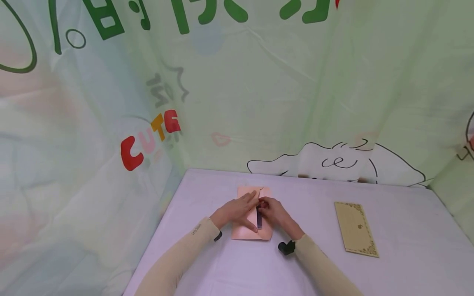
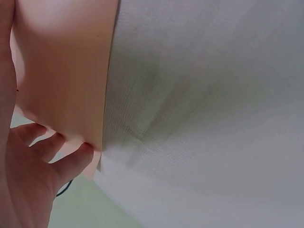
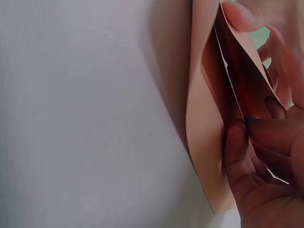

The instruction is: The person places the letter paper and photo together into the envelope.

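A pink paper envelope or folder (image 1: 242, 232) lies on the table, its long opening facing right. Spread over its left part is the left hand (image 1: 238, 209), fingers straight and touching the paper; the left wrist view shows its fingertips against the paper (image 2: 71, 71) near a corner. A dark, thin flat piece (image 1: 259, 220) sits in the opening. The right hand (image 1: 275, 211) has thumb and fingertips at that piece; in the right wrist view this hand (image 3: 266, 161) pinches its thin edge between the parted pink layers (image 3: 204, 128). How far the piece reaches inside is hidden.
A tan rectangular board or card (image 1: 356, 230) with ornate corners lies to the right on the pale lilac tabletop (image 1: 229, 271). Printed cloth (image 1: 237, 98) hangs behind the table and along its left side.
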The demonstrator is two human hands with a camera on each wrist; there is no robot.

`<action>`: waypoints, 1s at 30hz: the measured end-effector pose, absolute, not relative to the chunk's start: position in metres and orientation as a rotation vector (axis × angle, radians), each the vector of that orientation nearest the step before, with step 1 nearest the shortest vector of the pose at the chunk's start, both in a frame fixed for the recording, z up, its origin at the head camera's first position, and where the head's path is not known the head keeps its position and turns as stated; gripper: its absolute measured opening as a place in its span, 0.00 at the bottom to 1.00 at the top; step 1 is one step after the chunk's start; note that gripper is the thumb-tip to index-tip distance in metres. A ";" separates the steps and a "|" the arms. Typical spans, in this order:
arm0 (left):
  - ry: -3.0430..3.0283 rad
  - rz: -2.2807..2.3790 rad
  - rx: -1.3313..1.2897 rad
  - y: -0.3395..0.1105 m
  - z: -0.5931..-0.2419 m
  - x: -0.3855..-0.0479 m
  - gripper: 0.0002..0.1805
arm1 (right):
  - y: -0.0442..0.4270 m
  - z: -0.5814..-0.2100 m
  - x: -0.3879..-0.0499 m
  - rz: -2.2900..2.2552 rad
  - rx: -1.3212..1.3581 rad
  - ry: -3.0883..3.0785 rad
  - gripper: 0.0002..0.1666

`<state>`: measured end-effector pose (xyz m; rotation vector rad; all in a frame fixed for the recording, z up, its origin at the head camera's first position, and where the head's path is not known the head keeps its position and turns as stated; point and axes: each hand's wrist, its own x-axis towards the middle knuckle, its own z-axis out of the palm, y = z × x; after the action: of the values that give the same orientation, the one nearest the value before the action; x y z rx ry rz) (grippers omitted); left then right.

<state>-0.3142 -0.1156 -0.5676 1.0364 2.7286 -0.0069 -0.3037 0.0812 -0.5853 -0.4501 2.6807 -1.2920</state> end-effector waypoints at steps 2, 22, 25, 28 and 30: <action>2.727 -0.015 1.039 -0.116 -0.568 -0.315 0.63 | 0.080 -0.586 -0.304 -1.288 -0.491 2.690 0.20; 2.727 0.013 1.036 -0.117 -0.565 -0.312 0.66 | 0.072 -0.582 -0.303 -1.260 -0.469 2.712 0.16; 2.731 0.014 1.040 -0.116 -0.566 -0.312 0.66 | 0.075 -0.579 -0.300 -1.253 -0.477 2.718 0.17; 2.733 0.005 1.042 -0.115 -0.566 -0.312 0.64 | 0.080 -0.575 -0.296 -1.250 -0.480 2.726 0.19; 2.731 -0.003 1.040 -0.115 -0.566 -0.312 0.63 | 0.084 -0.572 -0.293 -1.234 -0.478 2.735 0.21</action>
<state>-0.3124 -0.1146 -0.5661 1.0398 2.7315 -0.0033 -0.2927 0.0844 -0.5716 -0.4777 2.7354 -1.2344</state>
